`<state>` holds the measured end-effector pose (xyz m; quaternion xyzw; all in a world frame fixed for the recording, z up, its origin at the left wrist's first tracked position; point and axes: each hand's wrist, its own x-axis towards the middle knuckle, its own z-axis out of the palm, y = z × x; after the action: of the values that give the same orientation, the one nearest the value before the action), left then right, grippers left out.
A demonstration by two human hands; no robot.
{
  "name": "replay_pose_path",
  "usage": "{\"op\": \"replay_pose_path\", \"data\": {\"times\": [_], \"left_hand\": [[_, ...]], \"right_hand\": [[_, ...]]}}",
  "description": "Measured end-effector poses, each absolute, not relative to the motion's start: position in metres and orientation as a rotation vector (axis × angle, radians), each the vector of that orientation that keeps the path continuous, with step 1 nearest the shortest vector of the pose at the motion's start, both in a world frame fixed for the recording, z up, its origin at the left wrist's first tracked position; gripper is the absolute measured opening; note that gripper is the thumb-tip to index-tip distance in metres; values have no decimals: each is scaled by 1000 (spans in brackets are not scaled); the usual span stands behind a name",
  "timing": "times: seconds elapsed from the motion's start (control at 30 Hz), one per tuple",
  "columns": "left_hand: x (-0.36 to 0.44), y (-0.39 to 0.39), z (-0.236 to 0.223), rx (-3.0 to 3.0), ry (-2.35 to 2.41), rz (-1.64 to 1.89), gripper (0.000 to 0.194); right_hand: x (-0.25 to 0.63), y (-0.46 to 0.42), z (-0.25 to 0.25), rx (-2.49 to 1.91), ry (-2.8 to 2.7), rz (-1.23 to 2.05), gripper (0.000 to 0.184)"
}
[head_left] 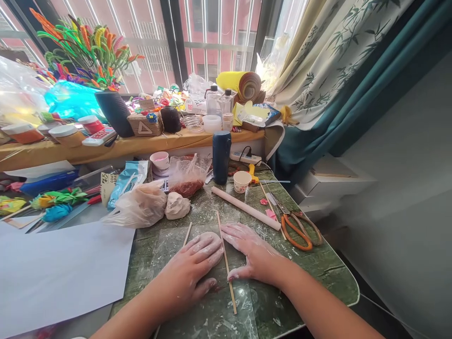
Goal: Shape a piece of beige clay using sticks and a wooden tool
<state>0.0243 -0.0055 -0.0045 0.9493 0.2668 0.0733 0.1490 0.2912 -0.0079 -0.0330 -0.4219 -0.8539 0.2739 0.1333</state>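
My left hand (197, 261) lies palm down with its fingers stretched out, on or over a pale rounded piece (209, 235) that looks like clay. The fingers hide most of that piece. A thin wooden stick (226, 263) runs lengthwise between my hands. My right hand (250, 252) rests flat to the right of this stick, its fingertips and thumb touching it. Another thin stick (188, 231) shows partly beyond my left hand. Both hands are dusted with white powder. Under them is a clear sheet (212, 325) on the dark green table.
A pale rolling pin (247, 207) lies behind my right hand, beside orange-handled scissors (298, 230). A lump of clay (177, 205), a plastic bag (141, 205), a paper cup (242, 181) and a dark blue bottle (221, 157) stand behind. White paper (63, 273) covers the left side.
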Motion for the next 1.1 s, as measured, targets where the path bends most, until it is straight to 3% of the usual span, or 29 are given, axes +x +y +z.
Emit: {"op": "replay_pose_path", "data": {"times": [0.3,1.1], "left_hand": [[26,-3,-5,2695,765,203,69],[22,-2,-6,2721,795,238,72]], "right_hand": [[298,-2,-39,-1203,-2463,819,94],[292,8,-49,-1136,-2495,752,99]]}}
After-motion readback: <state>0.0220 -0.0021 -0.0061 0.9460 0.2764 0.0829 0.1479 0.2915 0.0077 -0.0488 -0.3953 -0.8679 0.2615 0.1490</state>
